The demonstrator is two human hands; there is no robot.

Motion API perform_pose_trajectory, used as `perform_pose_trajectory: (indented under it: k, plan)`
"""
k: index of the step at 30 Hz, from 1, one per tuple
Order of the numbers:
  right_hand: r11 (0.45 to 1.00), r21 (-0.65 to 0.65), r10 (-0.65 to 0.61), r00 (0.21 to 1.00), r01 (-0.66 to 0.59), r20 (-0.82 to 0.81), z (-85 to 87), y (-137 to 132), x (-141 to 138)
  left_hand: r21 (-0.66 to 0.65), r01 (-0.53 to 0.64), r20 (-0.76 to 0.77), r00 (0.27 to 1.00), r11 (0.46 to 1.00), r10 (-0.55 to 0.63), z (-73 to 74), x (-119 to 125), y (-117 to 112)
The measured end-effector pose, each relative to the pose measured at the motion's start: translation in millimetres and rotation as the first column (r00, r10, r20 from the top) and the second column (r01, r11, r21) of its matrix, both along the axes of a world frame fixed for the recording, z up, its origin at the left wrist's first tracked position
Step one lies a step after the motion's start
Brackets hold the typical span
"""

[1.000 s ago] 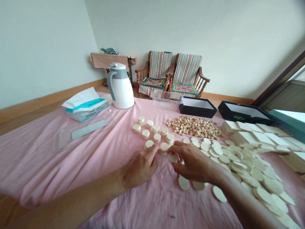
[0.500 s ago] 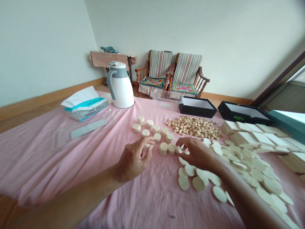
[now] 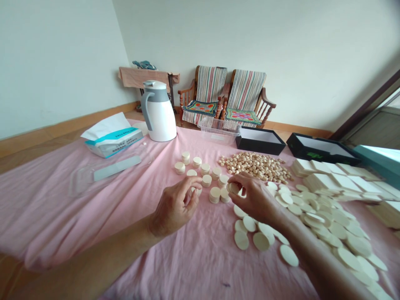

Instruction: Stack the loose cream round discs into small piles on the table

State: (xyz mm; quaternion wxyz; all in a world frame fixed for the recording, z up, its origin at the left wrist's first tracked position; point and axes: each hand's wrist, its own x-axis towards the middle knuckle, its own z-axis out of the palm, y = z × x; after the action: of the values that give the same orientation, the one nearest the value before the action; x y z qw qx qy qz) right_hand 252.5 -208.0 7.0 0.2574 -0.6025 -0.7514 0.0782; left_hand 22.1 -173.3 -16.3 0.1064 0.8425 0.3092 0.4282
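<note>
About a dozen short stacks (image 3: 203, 168) of pale discs stand upright just beyond and between the two hands, and two of them (image 3: 214, 194) sit in the gap between the hands. That much is built.

The right hand (image 3: 253, 198) pinches a few discs (image 3: 234, 187) between thumb and fingertips and holds them just beside the nearest stack. The left hand (image 3: 175, 204) is curled, with its thumb and forefinger bent round towards another low stack. The fingers cover the contact, so I cannot tell whether it grips the stack or only hovers over it.

Far more is unstacked than stacked. A handful of loose discs (image 3: 250, 233) lies flat on the pink cloth (image 3: 62, 208) under the right wrist, and a broad spread of them (image 3: 328, 225) runs away to the right of that arm, many overlapping.

Beyond the right hand is a heap of small round beads (image 3: 256, 166), and to its right are rows of square tiles (image 3: 328, 179). Neither is touched. Well beyond the left hand stand a white jug (image 3: 159, 111) and a tissue pack (image 3: 112, 135).
</note>
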Motion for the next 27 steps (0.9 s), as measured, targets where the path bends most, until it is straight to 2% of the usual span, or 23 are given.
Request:
perform_pose_trajectory:
  k: [7, 15, 22, 27]
  plan:
    - [1.0, 0.005, 0.004, 1.0, -0.004, 0.016, -13.5, 2, -8, 0.007, -0.003, -0.003, 1.0, 1.0, 0.003, -0.7, 1, 0]
    - [0.998, -0.057, -0.012, 1.0, 0.011, -0.013, -6.6, 2, -6, 0.011, -0.009, -0.018, 1.0, 1.0, 0.009, -0.3, 0, 0]
    - [0.999, -0.027, 0.024, 1.0, -0.024, -0.002, -14.6, 3, -8, 0.008, -0.014, -0.023, 1.0, 1.0, 0.014, -1.1, 0, 0]
    - [0.998, -0.063, -0.018, 1.0, 0.018, -0.007, -1.1, 1, -1, 0.018, -0.022, -0.018, 1.0, 1.0, 0.023, 0.4, 1, 0]
